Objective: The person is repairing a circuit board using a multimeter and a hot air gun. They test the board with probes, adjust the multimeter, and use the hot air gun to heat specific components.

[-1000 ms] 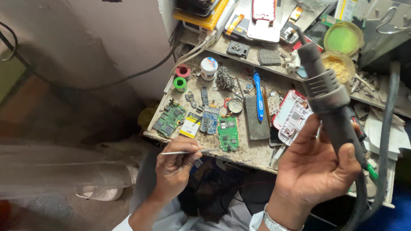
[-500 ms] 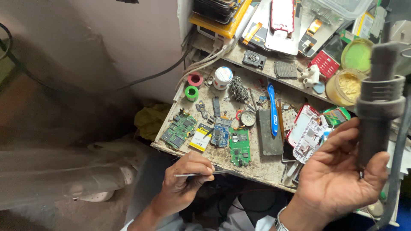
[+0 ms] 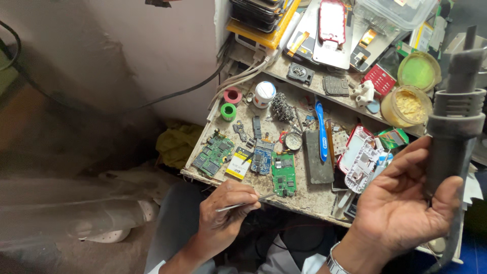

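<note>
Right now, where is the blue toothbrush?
In the head view, the blue toothbrush lies on the cluttered workbench, right of centre, between the round wire-wool ball and the red-and-white phone shell, above the grey stone block.

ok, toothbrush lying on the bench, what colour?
Blue toothbrush, with a little white near the middle; head view, the only one.

blue toothbrush (image 3: 321, 133) | green tape roll (image 3: 228, 111) | white jar (image 3: 265, 94) | red phone shell (image 3: 332, 21)
</note>
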